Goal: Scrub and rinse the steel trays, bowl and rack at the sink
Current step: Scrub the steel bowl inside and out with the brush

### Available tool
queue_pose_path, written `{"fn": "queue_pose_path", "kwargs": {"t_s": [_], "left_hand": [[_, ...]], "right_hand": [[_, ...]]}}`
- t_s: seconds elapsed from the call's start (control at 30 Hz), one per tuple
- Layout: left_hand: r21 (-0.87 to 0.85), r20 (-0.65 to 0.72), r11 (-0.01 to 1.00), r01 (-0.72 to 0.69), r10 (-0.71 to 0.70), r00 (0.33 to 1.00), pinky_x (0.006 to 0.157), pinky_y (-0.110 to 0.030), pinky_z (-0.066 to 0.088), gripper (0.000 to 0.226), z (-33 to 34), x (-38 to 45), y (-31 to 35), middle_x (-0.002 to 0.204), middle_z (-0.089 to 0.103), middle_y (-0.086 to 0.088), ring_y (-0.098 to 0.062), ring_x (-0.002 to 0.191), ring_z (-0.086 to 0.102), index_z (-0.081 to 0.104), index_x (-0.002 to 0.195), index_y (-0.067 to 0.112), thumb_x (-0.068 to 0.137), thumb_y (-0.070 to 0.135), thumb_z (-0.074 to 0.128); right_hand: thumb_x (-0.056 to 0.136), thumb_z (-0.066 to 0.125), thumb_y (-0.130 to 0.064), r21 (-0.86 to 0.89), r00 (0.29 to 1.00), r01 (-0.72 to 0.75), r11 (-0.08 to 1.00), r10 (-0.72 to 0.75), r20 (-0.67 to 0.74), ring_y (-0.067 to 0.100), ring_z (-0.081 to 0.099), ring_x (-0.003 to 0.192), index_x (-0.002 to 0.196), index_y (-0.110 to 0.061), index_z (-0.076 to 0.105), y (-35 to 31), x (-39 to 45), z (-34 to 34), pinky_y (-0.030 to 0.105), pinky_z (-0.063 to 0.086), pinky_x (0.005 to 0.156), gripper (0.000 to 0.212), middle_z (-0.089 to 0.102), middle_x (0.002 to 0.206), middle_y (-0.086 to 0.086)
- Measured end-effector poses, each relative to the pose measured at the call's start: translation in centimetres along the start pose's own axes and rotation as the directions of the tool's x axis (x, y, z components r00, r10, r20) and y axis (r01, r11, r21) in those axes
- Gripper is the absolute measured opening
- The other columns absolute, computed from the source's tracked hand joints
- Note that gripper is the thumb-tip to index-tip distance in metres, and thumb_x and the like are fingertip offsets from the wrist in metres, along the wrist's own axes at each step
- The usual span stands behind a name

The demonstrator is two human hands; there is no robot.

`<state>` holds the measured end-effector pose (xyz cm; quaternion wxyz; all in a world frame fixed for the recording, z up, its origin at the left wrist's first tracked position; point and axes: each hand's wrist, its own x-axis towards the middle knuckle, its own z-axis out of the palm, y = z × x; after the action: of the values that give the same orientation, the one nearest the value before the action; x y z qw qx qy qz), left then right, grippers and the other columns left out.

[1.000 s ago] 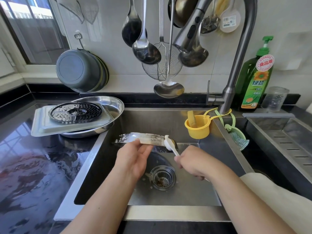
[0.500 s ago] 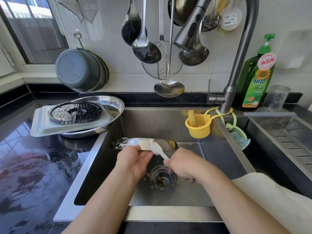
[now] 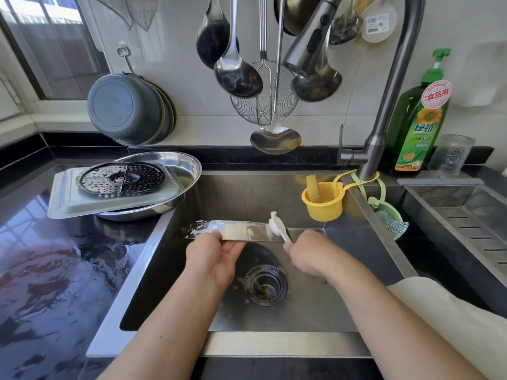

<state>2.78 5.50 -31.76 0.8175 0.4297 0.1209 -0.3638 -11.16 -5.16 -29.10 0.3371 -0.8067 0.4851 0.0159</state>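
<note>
Over the sink point(image 3: 343, 270), mid-frame, the left hand point(image 3: 212, 257) grasps a soapy steel tray point(image 3: 236, 230) held edge-on, fingers curled under its near rim. The right hand point(image 3: 308, 256) is clenched round the handle of a white brush point(image 3: 277, 224), whose head rests on the tray's right end, probably touching it. Half a second ago the brush sat nearer the tray's middle. On the surface at left, a rack point(image 3: 120, 177) lies on stacked trays point(image 3: 115, 198).

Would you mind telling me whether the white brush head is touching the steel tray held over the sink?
Touching: the head view shows the white brush head pressed against the soapy steel tray.
</note>
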Motion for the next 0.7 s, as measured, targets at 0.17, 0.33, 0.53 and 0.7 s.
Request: {"fn": "queue_pose_path", "kwargs": {"t_s": [0.17,0.33,0.53,0.7], "left_hand": [[-0.033,0.013,0.999,-0.006,0.006,1.000,0.089,-0.050,0.052,0.038,0.1,-0.2,-0.2,0.103,0.065,-0.024,-0.036,0.086,0.067,0.044,0.146,-0.007,0.112,0.008,0.035],[-0.042,-0.014,0.999,0.005,-0.005,1.000,0.085,-0.050,0.052,0.038,0.0,0.1,-0.2,0.105,0.064,-0.025,-0.037,0.086,0.068,0.043,0.147,-0.007,0.112,0.008,0.036],[-0.130,-0.038,0.990,-0.050,0.046,0.998,0.092,-0.051,0.051,0.038,0.0,0.2,0.3,0.104,0.063,-0.022,-0.034,0.084,0.066,0.043,0.146,-0.005,0.110,0.004,0.037],[-0.105,0.075,0.992,0.075,-0.067,0.995,0.097,-0.051,0.050,0.023,0.5,-0.8,-0.5,0.105,0.064,-0.024,-0.036,0.090,0.066,0.053,0.123,-0.006,0.109,0.005,0.039]], "right_hand": [[0.098,0.053,-0.048,0.006,0.999,0.038,0.999,-0.039,0.009,0.032,0.066,0.095,0.114,-0.010,0.068,-1.0,0.1,1.7,0.035,0.052,0.081,0.045,0.070,0.112,0.013],[0.100,0.051,-0.048,-0.056,0.997,0.077,0.995,-0.075,0.031,0.032,0.067,0.095,0.117,-0.009,0.067,-1.7,-0.3,2.7,0.035,0.051,0.077,0.045,0.070,0.110,0.013],[0.106,0.044,-0.042,-0.069,0.996,-0.084,0.994,0.082,-0.024,0.030,0.055,0.090,0.135,-0.007,0.054,-0.8,-0.4,0.0,0.035,0.048,0.074,0.047,0.058,0.118,0.016],[0.101,0.047,-0.047,-0.104,0.994,0.085,0.991,-0.078,0.073,0.033,0.064,0.097,0.124,-0.012,0.064,-2.4,-1.4,2.7,0.034,0.049,0.074,0.045,0.066,0.117,0.015]]}}
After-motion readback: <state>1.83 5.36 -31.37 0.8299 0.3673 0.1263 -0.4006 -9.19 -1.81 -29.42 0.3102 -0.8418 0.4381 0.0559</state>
